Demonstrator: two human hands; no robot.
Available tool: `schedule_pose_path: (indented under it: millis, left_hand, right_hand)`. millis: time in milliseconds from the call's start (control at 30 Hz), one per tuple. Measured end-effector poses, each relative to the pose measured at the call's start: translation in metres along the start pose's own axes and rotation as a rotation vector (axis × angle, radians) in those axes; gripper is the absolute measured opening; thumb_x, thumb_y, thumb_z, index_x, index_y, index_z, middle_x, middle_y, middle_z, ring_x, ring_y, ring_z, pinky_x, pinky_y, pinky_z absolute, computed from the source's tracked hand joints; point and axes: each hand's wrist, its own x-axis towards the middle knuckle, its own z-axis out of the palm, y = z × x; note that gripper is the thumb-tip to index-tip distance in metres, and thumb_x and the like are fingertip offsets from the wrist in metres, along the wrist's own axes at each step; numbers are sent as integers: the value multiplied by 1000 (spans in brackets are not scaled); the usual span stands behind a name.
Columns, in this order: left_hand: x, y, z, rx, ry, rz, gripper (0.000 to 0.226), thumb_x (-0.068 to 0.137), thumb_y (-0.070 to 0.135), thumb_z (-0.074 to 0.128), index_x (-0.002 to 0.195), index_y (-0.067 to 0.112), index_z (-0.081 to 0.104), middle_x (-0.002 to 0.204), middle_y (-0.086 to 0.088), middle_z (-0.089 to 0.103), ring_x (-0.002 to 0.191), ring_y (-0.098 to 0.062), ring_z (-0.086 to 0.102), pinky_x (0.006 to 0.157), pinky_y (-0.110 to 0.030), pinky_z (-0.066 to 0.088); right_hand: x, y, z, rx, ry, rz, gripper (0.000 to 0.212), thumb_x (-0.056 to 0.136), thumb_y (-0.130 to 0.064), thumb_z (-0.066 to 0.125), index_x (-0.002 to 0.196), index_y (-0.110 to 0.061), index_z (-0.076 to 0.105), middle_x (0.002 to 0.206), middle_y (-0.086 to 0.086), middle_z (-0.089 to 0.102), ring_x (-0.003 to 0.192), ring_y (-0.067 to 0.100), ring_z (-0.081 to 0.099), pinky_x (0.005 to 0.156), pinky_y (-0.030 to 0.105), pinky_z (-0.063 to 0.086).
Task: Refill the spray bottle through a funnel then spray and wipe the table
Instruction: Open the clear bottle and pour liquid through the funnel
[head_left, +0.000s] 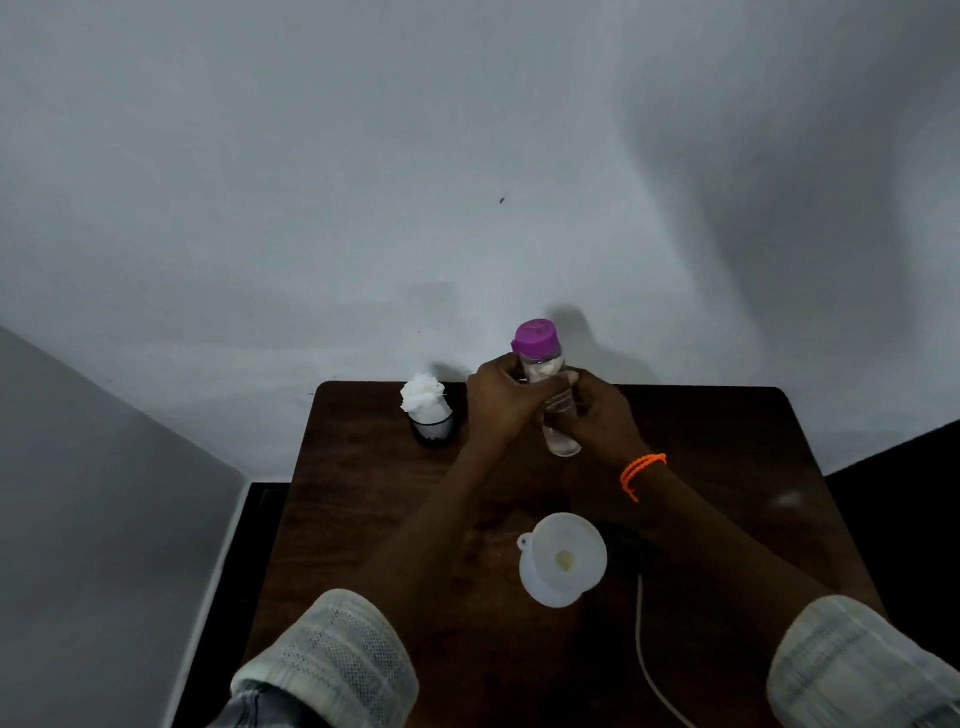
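A clear plastic bottle (558, 439) with a purple cap (536, 338) is held tilted above the far part of the dark wooden table (727, 467). My left hand (501, 402) grips its upper body from the left, and my right hand (597, 415) wraps its middle from the right. A white funnel (563, 558) stands upright near the table's middle, below my forearms; what it sits in is hidden. A thin pale tube (647, 660) runs from beside the funnel toward the near edge.
A black mesh cup (434, 428) stuffed with white tissue (422, 397) stands at the table's far left, close to my left hand. A grey wall rises right behind the table. Dark floor lies along both sides.
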Motion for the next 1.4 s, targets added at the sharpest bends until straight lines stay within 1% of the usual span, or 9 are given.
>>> schedule_pose_path:
  millis: [200,367,533,633,733,933,1100,1233,1400]
  left_hand:
    - [-13,63,-20,-179,-216,-28,51,68,53,87,112,30,73,97,8,78,93,-8,73,93,-46,59]
    - [-29,105,-42,-550,-466,-63,42,92,36,67,129,16,67,128,-9,69,120,-23,63,107,-45,49]
    - [-45,118,-50,-692,-690,-62,55,98,26,58,147,1,47,148,-24,49,138,-43,44,116,-64,31]
    - [-60,120,-54,-801,-837,-51,59,99,17,52,151,-3,34,154,-31,36,142,-45,35,116,-59,29]
    - [-77,119,-57,-865,-910,-24,55,97,14,56,147,-3,41,147,-29,45,136,-42,43,116,-56,32]
    - [-103,114,-63,-912,-780,-14,39,82,19,81,116,5,67,132,-23,62,118,-36,64,105,-46,49]
    - [-116,109,-63,-992,-689,5,30,78,16,84,104,7,71,129,-25,64,118,-37,63,105,-47,49]
    - [-127,113,-63,-913,-595,12,15,78,3,78,90,12,75,119,-19,70,107,-29,68,94,-39,57]
    - [-138,119,-54,-659,-369,13,36,69,-4,84,98,8,66,96,-6,68,81,-19,68,74,-32,57]
  right_hand:
    - [-35,-47,-47,155,-17,-54,46,74,-9,88,116,-14,72,107,1,78,102,18,74,91,39,59]
    - [-71,-91,-76,288,-173,-38,46,74,-7,82,119,-8,71,109,10,77,105,27,73,93,40,58]
    - [-99,-106,-78,462,-349,21,45,82,-8,77,125,0,66,120,26,69,114,40,67,100,48,54]
    - [-116,-108,-69,592,-391,77,63,75,-24,87,126,4,64,121,33,65,110,41,66,100,51,52]
    - [-134,-108,-58,620,-393,78,57,79,-22,84,125,6,63,118,31,66,108,40,67,96,50,53]
    - [-160,-113,-46,554,-289,49,57,70,-40,89,113,-6,73,110,25,72,101,39,69,93,50,56]
    - [-174,-115,-42,492,-195,-8,30,85,-17,76,111,-4,72,106,28,71,97,41,69,91,54,55]
    - [-183,-115,-39,400,-105,-40,25,83,-8,79,107,-8,75,100,19,76,97,40,72,88,49,58]
    - [-189,-115,-37,354,-35,-46,26,79,-7,83,104,-7,76,97,15,78,94,36,74,86,45,59]
